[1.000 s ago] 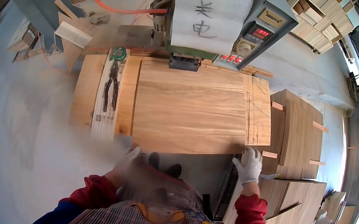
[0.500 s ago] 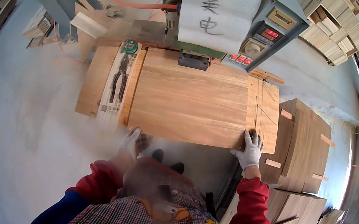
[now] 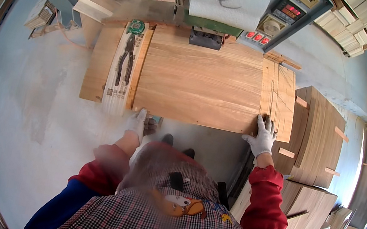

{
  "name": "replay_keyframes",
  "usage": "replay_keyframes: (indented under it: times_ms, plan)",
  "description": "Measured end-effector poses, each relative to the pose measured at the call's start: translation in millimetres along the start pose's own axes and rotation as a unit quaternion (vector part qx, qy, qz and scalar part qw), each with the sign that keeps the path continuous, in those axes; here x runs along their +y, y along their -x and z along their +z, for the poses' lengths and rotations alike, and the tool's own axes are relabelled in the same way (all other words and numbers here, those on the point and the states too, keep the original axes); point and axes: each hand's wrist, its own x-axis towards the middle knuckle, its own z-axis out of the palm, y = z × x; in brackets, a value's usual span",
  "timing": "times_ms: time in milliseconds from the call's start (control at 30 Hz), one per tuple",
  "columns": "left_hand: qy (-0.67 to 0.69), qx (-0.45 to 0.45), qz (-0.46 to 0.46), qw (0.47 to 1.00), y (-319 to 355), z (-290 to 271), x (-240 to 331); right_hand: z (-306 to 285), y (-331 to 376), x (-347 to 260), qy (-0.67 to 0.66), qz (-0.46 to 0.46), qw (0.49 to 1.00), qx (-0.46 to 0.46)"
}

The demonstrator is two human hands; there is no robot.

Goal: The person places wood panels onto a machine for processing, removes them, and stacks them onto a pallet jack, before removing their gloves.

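"How's the left hand [image 3: 137,124]?"
"In the head view, at the board's [image 3: 199,80] near left corner, fingers partly curled; I can't tell whether it grips."
"And the right hand [image 3: 263,136]?"
"Fingers spread, at the near right corner."
"Where's the board?"
"Flat on the table [image 3: 96,65], its far edge at the dark block [image 3: 205,40]. Pliers [image 3: 130,44] lie left of it, on a pale strip [image 3: 111,94]."

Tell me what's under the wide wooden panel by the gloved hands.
The wide wooden panel appears to lie on a wooden worktop, visible past its left and right edges. Whatever is directly beneath is covered.
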Motion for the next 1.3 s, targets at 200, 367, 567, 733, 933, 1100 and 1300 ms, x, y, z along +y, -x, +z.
replay_keyframes:
  times_ms: [200, 367, 567, 733, 933, 1100, 1300]
  plan:
    - [0.004, 0.001, -0.010, 1.000, -2.3, -4.1, 0.5, 0.3, 2.2, -8.0, 0.005, 0.014, 1.000, -0.005]
    - [0.010, 0.008, -0.020, 1.000, 0.0, -3.2, 2.1, 4.2, 1.8, -8.2, 0.001, 0.011, 1.000, 0.006]
    - [-0.015, -0.004, -0.029, 0.999, -2.4, -4.9, 2.8, 7.5, 1.5, -11.3, 0.011, 0.010, 1.000, -0.001]
    - [0.019, -0.023, -0.052, 0.998, -6.1, -10.7, 3.3, 5.6, 2.3, -15.4, -0.005, 0.015, 1.000, -0.004]
    - [0.014, -0.020, -0.068, 0.997, -6.3, -11.6, 8.4, 3.9, 4.8, -19.5, -0.003, 0.026, 1.000, -0.013]
    - [0.021, -0.030, -0.062, 0.997, -7.7, -16.7, 8.2, 5.6, 4.1, -21.9, -0.011, 0.029, 0.999, -0.017]
    - [0.013, -0.020, -0.055, 0.998, -4.3, -13.5, 9.7, 4.8, 4.7, -22.6, -0.013, 0.031, 0.999, -0.016]
